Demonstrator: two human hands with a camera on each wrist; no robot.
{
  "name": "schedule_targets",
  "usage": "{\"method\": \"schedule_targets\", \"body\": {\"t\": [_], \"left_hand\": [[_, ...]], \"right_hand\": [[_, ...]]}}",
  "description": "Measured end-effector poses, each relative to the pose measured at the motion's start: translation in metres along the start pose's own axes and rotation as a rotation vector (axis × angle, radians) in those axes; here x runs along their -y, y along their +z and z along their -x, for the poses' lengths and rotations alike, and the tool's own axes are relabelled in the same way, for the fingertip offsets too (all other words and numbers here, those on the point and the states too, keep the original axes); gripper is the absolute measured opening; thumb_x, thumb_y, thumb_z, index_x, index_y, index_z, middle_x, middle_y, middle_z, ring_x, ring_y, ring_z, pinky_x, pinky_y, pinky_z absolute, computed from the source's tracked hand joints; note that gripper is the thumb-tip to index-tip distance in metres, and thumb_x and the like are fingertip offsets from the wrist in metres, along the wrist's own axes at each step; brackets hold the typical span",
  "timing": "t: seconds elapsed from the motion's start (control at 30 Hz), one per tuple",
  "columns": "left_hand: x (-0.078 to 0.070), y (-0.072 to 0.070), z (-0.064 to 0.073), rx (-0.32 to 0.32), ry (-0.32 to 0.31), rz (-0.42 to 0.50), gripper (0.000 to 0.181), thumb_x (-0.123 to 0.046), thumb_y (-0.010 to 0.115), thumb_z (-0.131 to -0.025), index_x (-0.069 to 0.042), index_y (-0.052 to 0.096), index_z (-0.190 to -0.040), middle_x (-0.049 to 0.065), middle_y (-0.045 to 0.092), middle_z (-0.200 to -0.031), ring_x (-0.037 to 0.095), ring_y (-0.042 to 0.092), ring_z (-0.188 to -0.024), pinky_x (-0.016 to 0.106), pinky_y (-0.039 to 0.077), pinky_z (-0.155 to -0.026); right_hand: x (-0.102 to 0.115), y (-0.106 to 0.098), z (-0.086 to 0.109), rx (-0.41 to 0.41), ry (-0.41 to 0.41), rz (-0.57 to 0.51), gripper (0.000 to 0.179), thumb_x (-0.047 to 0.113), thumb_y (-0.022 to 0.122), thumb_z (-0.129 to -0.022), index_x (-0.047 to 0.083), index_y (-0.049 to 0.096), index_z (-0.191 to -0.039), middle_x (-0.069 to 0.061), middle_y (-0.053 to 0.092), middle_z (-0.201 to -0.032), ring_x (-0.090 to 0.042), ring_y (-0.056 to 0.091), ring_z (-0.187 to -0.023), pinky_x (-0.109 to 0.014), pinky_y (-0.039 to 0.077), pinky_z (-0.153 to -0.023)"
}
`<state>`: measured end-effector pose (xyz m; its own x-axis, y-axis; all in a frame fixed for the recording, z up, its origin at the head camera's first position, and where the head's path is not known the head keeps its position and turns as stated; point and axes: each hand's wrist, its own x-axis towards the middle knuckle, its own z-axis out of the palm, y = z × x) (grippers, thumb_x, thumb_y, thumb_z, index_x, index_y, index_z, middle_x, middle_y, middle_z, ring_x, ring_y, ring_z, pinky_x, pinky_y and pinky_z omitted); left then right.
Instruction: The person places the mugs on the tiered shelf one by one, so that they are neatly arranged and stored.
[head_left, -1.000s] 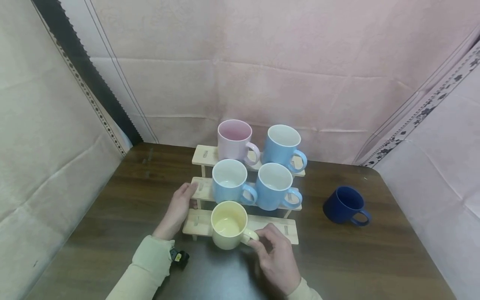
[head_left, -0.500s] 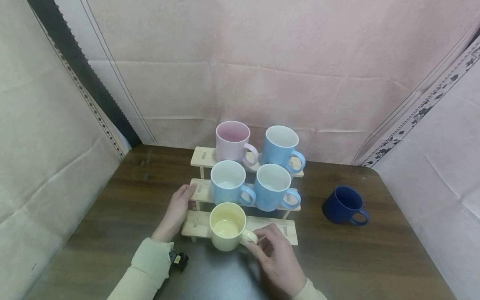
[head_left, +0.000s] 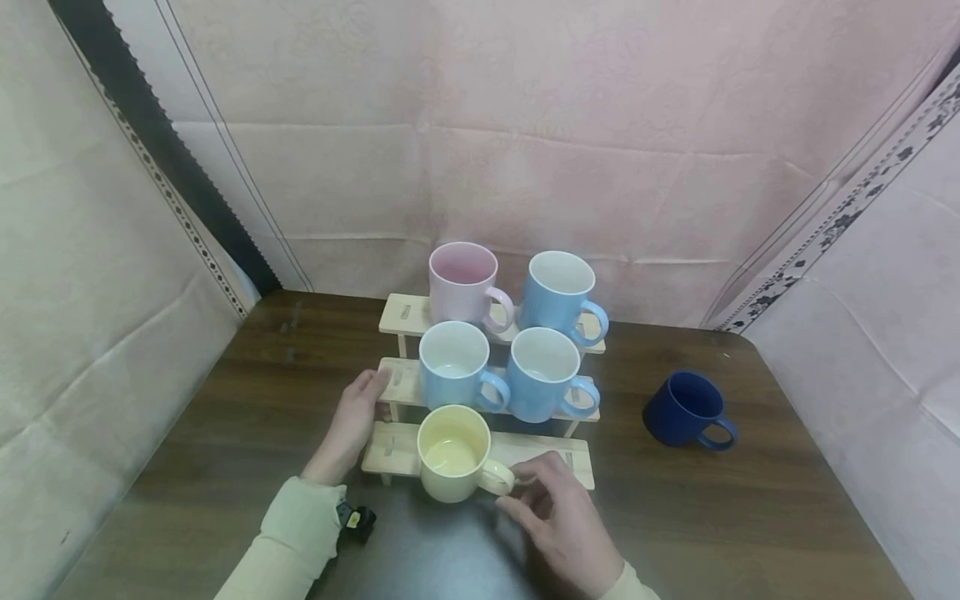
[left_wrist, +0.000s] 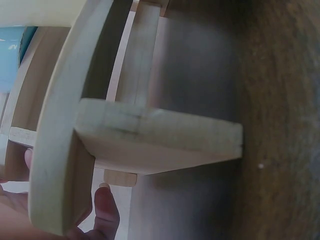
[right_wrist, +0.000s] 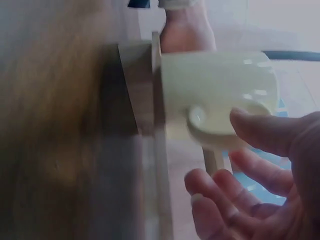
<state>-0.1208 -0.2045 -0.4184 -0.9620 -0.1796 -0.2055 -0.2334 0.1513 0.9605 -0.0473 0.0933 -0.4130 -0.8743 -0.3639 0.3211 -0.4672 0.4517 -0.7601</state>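
Observation:
A three-step wooden rack (head_left: 525, 447) stands mid-table with mugs on it. My left hand (head_left: 351, 427) grips the left end of its middle shelf; the left wrist view shows fingers behind the wooden end (left_wrist: 55, 165). On the lowest step sits a pale yellow mug (head_left: 453, 458), upright, handle to the right. My right hand (head_left: 566, 525) is right at that handle, thumb and fingers spread apart. In the right wrist view the thumb (right_wrist: 260, 130) overlaps the yellow mug's side (right_wrist: 215, 85) while the other fingers (right_wrist: 220, 195) curve loosely with nothing between them.
Two light blue mugs, left (head_left: 452, 367) and right (head_left: 542, 375), occupy the middle step. Above them are a lilac mug (head_left: 459, 287) and another light blue mug (head_left: 557, 292). A dark blue mug (head_left: 678, 412) stands on the brown table (head_left: 750, 517) at right. Cloth (head_left: 525, 125) hangs behind.
My right thumb and fingers have let go of the yellow mug's handle and drawn slightly right. The mug stays in place, and my left hand keeps its grip on the rack.

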Motion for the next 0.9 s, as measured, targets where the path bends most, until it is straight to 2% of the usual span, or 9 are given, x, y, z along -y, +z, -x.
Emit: {"method": "schedule_targets", "body": {"t": [0.13,0.3,0.47,0.57,0.7,0.8,0.9], "left_hand": [[0.001,0.000,0.000,-0.004,-0.001,0.008,0.048,-0.046,0.033,-0.104,-0.003,0.051,-0.115,0.012,0.052,-0.102,0.025,0.046,-0.093,0.035,0.036,-0.080],[0.002,0.000,0.000,-0.001,0.003,0.014,0.049,-0.047,0.033,-0.104,-0.003,0.051,-0.114,0.011,0.052,-0.101,0.024,0.047,-0.093,0.035,0.037,-0.080],[0.002,0.001,-0.001,0.007,0.006,0.019,0.049,-0.048,0.033,-0.104,-0.003,0.052,-0.114,0.011,0.052,-0.100,0.024,0.047,-0.092,0.035,0.037,-0.080],[0.001,0.001,-0.001,0.010,0.005,0.012,0.049,-0.048,0.033,-0.104,-0.003,0.051,-0.114,0.011,0.051,-0.100,0.024,0.046,-0.093,0.035,0.036,-0.079],[-0.001,-0.001,0.001,0.011,0.003,-0.003,0.051,-0.049,0.033,-0.104,-0.003,0.050,-0.115,0.011,0.051,-0.101,0.024,0.045,-0.094,0.035,0.036,-0.079],[-0.001,-0.002,0.001,0.013,0.000,0.002,0.051,-0.049,0.033,-0.104,-0.003,0.050,-0.115,0.011,0.051,-0.101,0.024,0.045,-0.093,0.035,0.036,-0.079],[-0.001,-0.001,0.000,0.018,-0.007,0.009,0.051,-0.049,0.033,-0.104,-0.003,0.050,-0.116,0.011,0.051,-0.102,0.024,0.045,-0.093,0.035,0.036,-0.080]], "right_hand": [[-0.004,-0.014,0.001,0.018,0.030,0.037,0.032,0.012,0.082,-0.078,0.018,0.063,-0.104,0.001,0.055,-0.097,-0.007,0.058,-0.074,-0.028,0.052,-0.063],[-0.010,-0.040,0.001,0.069,0.197,0.072,0.033,0.015,0.081,-0.079,0.018,0.064,-0.107,0.002,0.055,-0.103,-0.013,0.060,-0.083,-0.033,0.053,-0.072],[-0.022,-0.068,0.005,0.025,0.272,0.187,0.033,0.019,0.081,-0.080,0.016,0.065,-0.109,0.001,0.059,-0.102,-0.013,0.060,-0.087,-0.032,0.053,-0.074],[-0.033,-0.083,0.009,-0.094,0.230,0.257,0.030,0.017,0.079,-0.082,0.015,0.064,-0.107,0.001,0.063,-0.098,-0.012,0.061,-0.085,-0.029,0.052,-0.072],[-0.052,-0.098,0.011,-0.337,0.180,0.302,0.024,0.009,0.078,-0.082,0.010,0.066,-0.102,0.002,0.066,-0.095,-0.004,0.061,-0.079,-0.019,0.049,-0.069],[-0.066,-0.110,0.011,-0.498,0.201,0.336,0.020,0.006,0.077,-0.083,0.005,0.067,-0.100,0.000,0.066,-0.093,0.007,0.056,-0.076,-0.011,0.043,-0.068],[-0.080,-0.121,0.009,-0.635,0.230,0.381,0.017,0.005,0.075,-0.085,0.002,0.068,-0.100,-0.006,0.064,-0.094,0.012,0.050,-0.077,-0.011,0.038,-0.071]]}}
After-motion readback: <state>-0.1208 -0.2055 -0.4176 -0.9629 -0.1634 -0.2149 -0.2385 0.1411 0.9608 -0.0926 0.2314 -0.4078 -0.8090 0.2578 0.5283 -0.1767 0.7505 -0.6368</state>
